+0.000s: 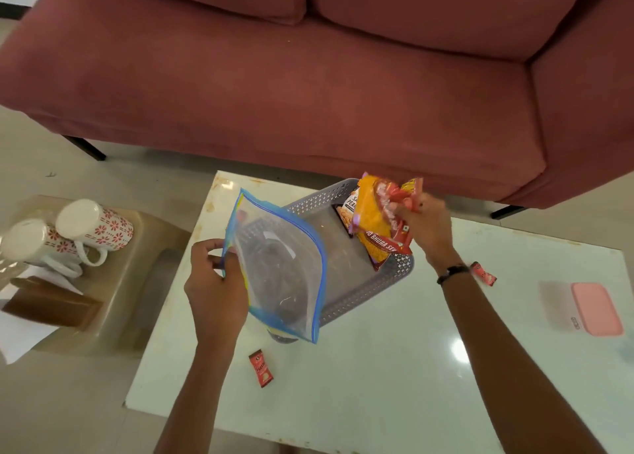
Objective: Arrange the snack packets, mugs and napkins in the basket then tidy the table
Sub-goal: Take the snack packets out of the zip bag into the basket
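Head view: right hand (423,225) grips snack packets (379,220) above the basket (394,271). Left hand (214,288) pinches an empty bag (284,264). Packing snacks; next, I judge, lower them in.

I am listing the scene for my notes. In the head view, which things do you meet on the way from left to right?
Two patterned mugs → left hand → clear zip pouch → grey basket → right hand with yellow snack packet → pink box.

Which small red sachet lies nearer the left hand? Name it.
The small red sachet at the table's near edge, below the zip pouch, beside the left forearm. The other sachet lies behind the right wrist.
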Motion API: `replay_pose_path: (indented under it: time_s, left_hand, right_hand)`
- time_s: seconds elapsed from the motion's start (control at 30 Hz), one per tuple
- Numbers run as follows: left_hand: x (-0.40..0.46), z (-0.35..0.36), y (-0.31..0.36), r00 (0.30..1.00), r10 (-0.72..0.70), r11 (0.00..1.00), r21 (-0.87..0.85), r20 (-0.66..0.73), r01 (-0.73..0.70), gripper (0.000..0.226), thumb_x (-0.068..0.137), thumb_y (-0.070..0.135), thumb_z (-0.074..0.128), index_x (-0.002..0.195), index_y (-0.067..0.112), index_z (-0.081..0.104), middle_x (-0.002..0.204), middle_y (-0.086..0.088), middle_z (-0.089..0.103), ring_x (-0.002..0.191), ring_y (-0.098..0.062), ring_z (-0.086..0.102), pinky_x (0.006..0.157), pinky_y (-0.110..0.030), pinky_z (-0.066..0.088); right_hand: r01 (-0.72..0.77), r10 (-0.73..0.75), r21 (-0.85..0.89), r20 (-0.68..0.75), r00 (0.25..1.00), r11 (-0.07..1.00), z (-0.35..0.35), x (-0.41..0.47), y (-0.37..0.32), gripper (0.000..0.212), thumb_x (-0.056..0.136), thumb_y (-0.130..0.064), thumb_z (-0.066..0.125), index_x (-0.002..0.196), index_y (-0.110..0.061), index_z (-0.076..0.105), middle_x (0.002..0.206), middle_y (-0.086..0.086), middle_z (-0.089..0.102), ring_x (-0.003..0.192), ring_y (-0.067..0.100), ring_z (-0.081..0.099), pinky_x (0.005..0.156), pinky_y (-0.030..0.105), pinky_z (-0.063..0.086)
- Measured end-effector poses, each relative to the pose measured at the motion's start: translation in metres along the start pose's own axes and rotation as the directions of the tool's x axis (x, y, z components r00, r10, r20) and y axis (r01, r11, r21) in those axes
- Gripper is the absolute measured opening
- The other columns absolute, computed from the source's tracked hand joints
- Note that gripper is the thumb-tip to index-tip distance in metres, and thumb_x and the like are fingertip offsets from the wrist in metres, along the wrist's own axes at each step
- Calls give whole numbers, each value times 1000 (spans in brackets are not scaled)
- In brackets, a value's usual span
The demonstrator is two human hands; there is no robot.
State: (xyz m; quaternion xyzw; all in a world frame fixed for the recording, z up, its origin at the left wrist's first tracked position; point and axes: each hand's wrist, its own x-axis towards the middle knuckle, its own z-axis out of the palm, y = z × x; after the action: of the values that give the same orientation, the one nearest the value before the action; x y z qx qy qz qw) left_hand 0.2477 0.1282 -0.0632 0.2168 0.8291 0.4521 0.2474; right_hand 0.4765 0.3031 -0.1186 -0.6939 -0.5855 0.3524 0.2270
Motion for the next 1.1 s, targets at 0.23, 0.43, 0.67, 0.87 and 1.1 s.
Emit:
replay_pose_path:
  time_s: [0.23, 0.43, 0.67, 0.87, 1.1]
  left_hand:
    - [-2, 2, -1, 1000, 22, 1000, 8, 22, -22, 25, 93, 25, 52, 115, 14, 48, 97, 0, 54, 85, -17, 57, 58, -20, 45]
    - [-2, 7, -2, 999, 35, 999, -2, 30, -35, 30, 91, 29, 53, 116, 14, 48, 100, 3, 55, 88, -16, 58, 60, -19, 46]
    - [-6, 11, 0, 998, 42, 999, 27, 54, -43, 31, 90, 30, 53, 118, 16, 47, 103, 5, 55, 91, -17, 59, 74, -34, 54]
    - [-7, 14, -1, 997, 50, 997, 52, 50, -53, 32, 91, 31, 53, 118, 16, 47, 104, 2, 57, 92, -20, 61, 78, -39, 56]
    - [-11, 16, 1, 997, 56, 997, 40, 47, -58, 32, 92, 29, 53, 119, 14, 48, 102, 2, 56, 89, -20, 60, 78, -36, 54]
  right_hand:
    - [169, -62, -517, 217, 974, 839, 64, 9, 18, 23, 89, -23, 54, 106, -10, 63, 110, 17, 64, 102, 38, 59, 83, 40, 48]
    - [180, -76, -580, 199, 977, 794, 81, 17, 29, 21, 92, -16, 53, 110, -12, 62, 110, 14, 67, 101, 35, 62, 81, 39, 50]
    - [184, -112, -519, 167, 980, 835, 78, 18, 28, 25, 91, -20, 55, 114, -12, 62, 112, 14, 67, 102, 34, 61, 84, 38, 50]
    - [156, -92, -475, 154, 984, 866, 78, 18, 37, 33, 88, -24, 60, 120, -14, 61, 114, 14, 66, 104, 34, 61, 84, 40, 50]
    - [120, -82, -414, 108, 991, 902, 66, 13, 43, 30, 85, -31, 62, 114, -21, 62, 110, 8, 69, 98, 28, 64, 79, 35, 51]
